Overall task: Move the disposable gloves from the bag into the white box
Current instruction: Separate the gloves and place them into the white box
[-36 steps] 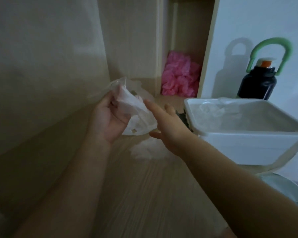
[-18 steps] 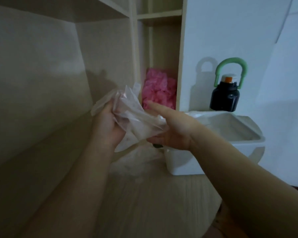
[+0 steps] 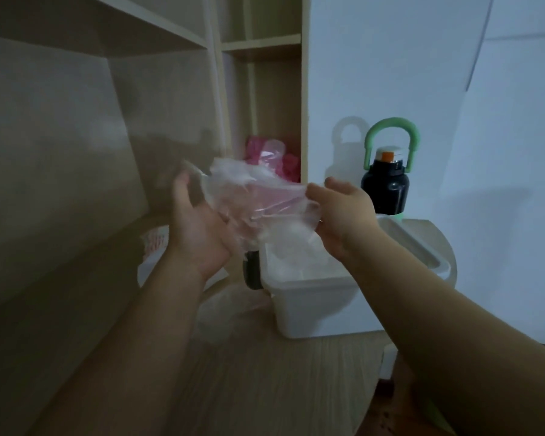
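Observation:
I hold a crumpled clear plastic bag [image 3: 258,196] stretched between both hands in front of me, above the left end of the white box [image 3: 309,297]. My left hand [image 3: 199,225] grips its left side, thumb up and fingers behind the film. My right hand [image 3: 343,215] pinches its right edge. The open box stands on the wooden surface by the white wall. Some translucent gloves [image 3: 293,247] lie inside it. Whether the bag has gloves in it I cannot tell.
A black bottle [image 3: 386,187] with a green handle stands behind the box. Pink material [image 3: 255,149] fills the shelf niche behind the bag. More clear plastic [image 3: 230,313] lies on the surface left of the box. A red-printed packet [image 3: 155,243] sits further left.
Both hands have lifted the bag and pulled it wider apart. My right hand has taken hold of its right edge. The view has tilted up.

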Action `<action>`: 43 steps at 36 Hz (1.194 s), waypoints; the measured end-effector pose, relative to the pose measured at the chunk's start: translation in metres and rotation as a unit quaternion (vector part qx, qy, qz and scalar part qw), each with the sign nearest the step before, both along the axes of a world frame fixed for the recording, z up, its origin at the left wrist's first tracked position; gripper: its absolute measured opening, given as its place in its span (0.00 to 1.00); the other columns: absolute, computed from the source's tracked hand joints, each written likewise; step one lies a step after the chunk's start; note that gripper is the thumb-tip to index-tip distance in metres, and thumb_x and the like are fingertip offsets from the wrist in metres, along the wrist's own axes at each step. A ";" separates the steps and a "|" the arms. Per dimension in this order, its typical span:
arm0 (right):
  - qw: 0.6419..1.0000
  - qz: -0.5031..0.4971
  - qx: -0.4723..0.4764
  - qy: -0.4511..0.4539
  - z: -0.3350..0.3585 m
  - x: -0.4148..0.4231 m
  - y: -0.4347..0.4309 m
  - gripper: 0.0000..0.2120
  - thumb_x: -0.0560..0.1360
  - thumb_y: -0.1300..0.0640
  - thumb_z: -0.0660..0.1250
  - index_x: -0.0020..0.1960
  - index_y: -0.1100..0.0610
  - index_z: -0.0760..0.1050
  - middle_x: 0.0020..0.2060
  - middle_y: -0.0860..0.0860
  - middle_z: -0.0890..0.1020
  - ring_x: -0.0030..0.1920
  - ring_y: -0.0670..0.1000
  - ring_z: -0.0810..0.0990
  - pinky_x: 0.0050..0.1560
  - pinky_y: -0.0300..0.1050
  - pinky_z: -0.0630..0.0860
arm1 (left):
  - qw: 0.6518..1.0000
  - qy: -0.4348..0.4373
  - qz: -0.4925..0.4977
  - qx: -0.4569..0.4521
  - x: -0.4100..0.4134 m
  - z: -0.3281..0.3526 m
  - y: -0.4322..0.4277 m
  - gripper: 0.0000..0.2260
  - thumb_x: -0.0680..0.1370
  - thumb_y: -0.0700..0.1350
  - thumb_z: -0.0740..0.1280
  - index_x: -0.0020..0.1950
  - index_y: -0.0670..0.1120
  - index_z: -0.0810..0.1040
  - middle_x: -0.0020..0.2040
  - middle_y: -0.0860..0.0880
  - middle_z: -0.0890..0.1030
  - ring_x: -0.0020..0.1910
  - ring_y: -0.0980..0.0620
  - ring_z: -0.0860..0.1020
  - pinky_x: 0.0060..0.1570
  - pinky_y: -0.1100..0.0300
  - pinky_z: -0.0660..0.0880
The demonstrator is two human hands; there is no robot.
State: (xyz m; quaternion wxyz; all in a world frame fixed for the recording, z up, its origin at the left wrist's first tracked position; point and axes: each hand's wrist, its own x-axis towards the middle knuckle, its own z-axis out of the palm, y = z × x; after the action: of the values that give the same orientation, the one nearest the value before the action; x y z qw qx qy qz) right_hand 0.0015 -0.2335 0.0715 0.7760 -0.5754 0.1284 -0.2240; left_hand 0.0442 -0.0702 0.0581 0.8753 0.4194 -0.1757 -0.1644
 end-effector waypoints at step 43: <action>0.537 0.216 -0.737 0.350 -0.032 0.009 -0.093 0.26 0.75 0.48 0.68 0.71 0.52 0.68 0.65 0.52 0.74 0.64 0.54 0.72 0.67 0.50 0.67 | 0.424 -0.419 -0.154 0.788 0.012 -0.010 -0.105 0.24 0.78 0.52 0.66 0.73 0.55 0.67 0.69 0.52 0.71 0.65 0.51 0.71 0.65 0.55 0.67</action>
State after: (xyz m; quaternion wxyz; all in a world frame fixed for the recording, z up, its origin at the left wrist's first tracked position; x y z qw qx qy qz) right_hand 0.0101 -0.3267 0.0393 -0.0036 -0.9868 0.0513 0.1535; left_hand 0.0565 -0.1755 0.0485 -0.0581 0.9094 -0.3766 -0.1666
